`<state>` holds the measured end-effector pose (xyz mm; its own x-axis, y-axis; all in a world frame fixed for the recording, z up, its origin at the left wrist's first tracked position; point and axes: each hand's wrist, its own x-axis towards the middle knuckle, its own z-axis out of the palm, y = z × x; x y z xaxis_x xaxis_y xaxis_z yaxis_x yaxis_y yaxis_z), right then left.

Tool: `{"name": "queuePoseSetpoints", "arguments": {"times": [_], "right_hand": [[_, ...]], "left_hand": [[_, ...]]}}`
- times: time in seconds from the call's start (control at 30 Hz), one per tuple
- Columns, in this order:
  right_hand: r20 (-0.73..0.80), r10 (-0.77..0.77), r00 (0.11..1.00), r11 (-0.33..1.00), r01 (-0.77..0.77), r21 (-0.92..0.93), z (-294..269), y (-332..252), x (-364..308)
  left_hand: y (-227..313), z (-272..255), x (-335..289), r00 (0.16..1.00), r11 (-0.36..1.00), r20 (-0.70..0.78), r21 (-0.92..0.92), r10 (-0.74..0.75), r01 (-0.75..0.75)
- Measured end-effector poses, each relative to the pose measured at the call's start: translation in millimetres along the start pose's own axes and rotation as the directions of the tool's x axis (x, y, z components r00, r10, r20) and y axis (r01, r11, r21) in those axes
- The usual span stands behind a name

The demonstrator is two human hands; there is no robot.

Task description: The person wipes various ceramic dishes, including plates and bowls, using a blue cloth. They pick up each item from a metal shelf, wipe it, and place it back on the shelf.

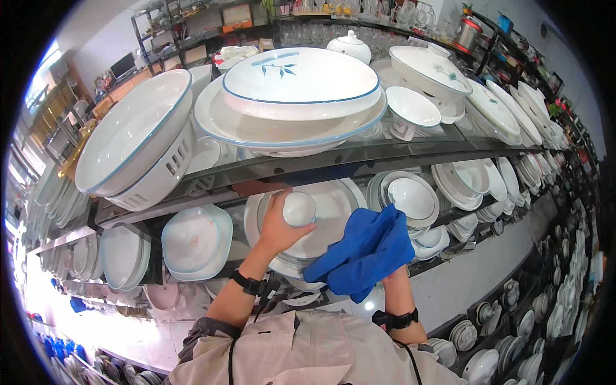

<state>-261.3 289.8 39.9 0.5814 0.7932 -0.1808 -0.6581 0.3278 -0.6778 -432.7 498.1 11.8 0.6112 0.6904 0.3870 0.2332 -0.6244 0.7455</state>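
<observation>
My left hand (276,228) is wrapped round a small white cup (299,209), its round mouth turned up toward me. Behind the cup, on the lower shelf, lies a stack of large round white plates (340,204). A crumpled blue cloth (369,250) hangs from my right hand (396,274), which it mostly covers; only the part near the wrist shows. Cup and cloth are apart, the cloth to the right and a little nearer to me. Part of the plate stack is hidden by the cloth and my left hand.
Above my hands runs the dark edge of the upper shelf (308,162), bearing a big oval dish (308,76), a tilted deep dish (138,131) and a small footed bowl (412,107). Square plates (192,240) stand left, stacked bowls (410,200) right. More crockery fills low racks at lower right.
</observation>
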Motion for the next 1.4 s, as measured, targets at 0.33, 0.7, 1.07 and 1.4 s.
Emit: {"name": "queuePoseSetpoints", "arguments": {"times": [0.33, 0.7, 1.07, 1.4], "right_hand": [[0.021, 0.052, 0.998, 0.993, -0.05, -0.106, -7.7, 12.0, -3.3], [0.502, -0.252, 0.828, 0.371, 0.561, -0.74, 28.3, 37.2, -26.1], [0.625, -0.307, 0.718, 0.184, 0.689, -0.701, 82.9, 68.9, -89.2], [0.416, -0.294, 0.86, 0.484, 0.51, -0.711, 105.7, 161.5, -159.5]], "left_hand": [[54.8, -14.1, -11.4, 0.909, 0.911, 0.065, -0.074, 0.412, -0.407], [96.0, -39.6, -41.9, 0.74, 0.777, 0.253, -0.087, 0.623, -0.624], [104.2, -117.0, -109.3, 0.753, 0.854, 0.404, -0.204, 0.519, -0.479], [83.0, -174.5, -204.1, 0.824, 0.81, 0.146, 0.159, 0.547, -0.565]]}}
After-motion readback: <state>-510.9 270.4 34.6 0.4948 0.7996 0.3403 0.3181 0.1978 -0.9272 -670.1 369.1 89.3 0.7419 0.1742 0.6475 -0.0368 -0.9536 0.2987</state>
